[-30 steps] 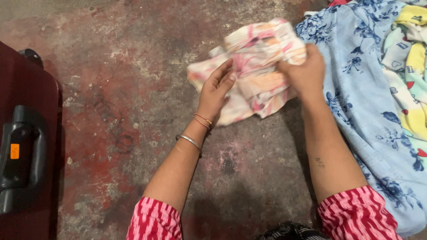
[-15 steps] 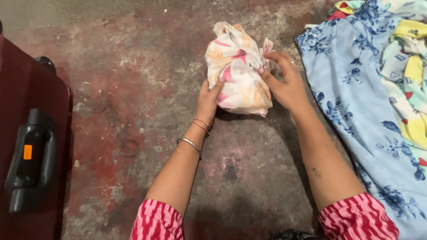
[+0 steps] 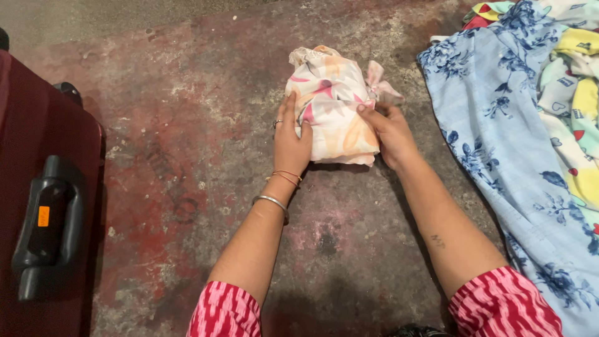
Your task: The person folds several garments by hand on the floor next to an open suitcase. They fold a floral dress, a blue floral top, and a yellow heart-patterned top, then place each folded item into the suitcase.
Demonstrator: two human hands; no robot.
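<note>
**Rolled cloth bundle held between both hands on floor**

Cloth bundle: white fabric with pink and orange print, rolled into a compact lump, resting on the worn red-grey floor. It sits directly between the two hands. A loose pink-edged flap sticks out just beyond the right hand's fingertips; underside of the bundle not visible.

Left hand: palm pressed flat against the bundle's side, fingers extended upward along it, ring and bangles visible. Right hand: cupped on the opposite side, fingertips curled onto the fabric. Both grasp the bundle.

Outward of the right hand: blue floral garment spread on the floor, cut off at the frame edge; a multicoloured cloth lies on it, only partly visible.

Well outward of the left hand: maroon suitcase with black handle, mostly out of frame.
</note>
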